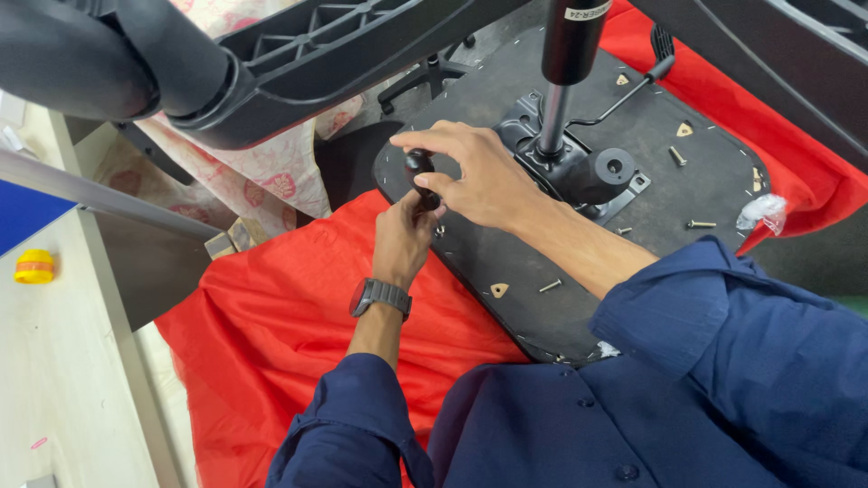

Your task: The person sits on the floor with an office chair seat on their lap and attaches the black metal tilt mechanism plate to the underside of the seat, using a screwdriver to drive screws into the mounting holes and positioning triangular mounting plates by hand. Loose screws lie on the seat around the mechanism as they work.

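Black and rounded, a small knob (419, 164) sits at the left edge of a dark seat base (506, 244), pinched between two hands. The right hand (475, 172) curls over it from above, fingers clenched around its top. The left hand (404, 237), with a grey watch (381, 295) on its wrist, comes up from below and grips its lower end. Both sleeves are dark blue. The base lies flat on red cloth (289, 316), its underside up, with loose screws (551, 286) and tan triangular tabs scattered on it. A metal mechanism (588, 172) with an upright gas cylinder (565, 63) stands at its middle. Black plastic chair parts (298, 54) hang over the top left. Flowered fabric (271, 163) lies behind the cloth. A pale floor at left holds a yellow cap (34, 267).
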